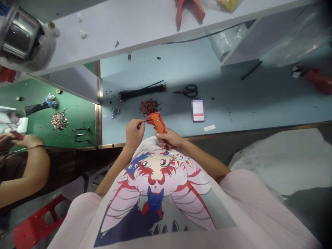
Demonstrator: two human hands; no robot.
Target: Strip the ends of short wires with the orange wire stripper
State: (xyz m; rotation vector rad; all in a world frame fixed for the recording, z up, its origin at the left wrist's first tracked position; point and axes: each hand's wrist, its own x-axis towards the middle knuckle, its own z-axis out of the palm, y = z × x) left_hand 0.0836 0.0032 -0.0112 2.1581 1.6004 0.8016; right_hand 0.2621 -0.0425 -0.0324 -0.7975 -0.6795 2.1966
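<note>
My right hand [169, 137] is closed round the handles of an orange crimping tool [157, 123], held just in front of my chest over the near edge of the pale blue bench [259, 100]. My left hand [134, 133] pinches a thin dark wire [143, 121] whose end goes into the tool's jaws. Beyond the hands, on the bench, lie a small heap of reddish-brown terminals [149, 105] and a bundle of black wires [141, 92].
Black scissors [188, 91], a small white card [198, 110] and a white label [209, 128] lie on the bench. A shelf [129, 24] above carries another orange tool [189, 10]. At the left, another person's arm [23, 166] rests by a green table [38, 100]. A red stool [38, 224] stands below.
</note>
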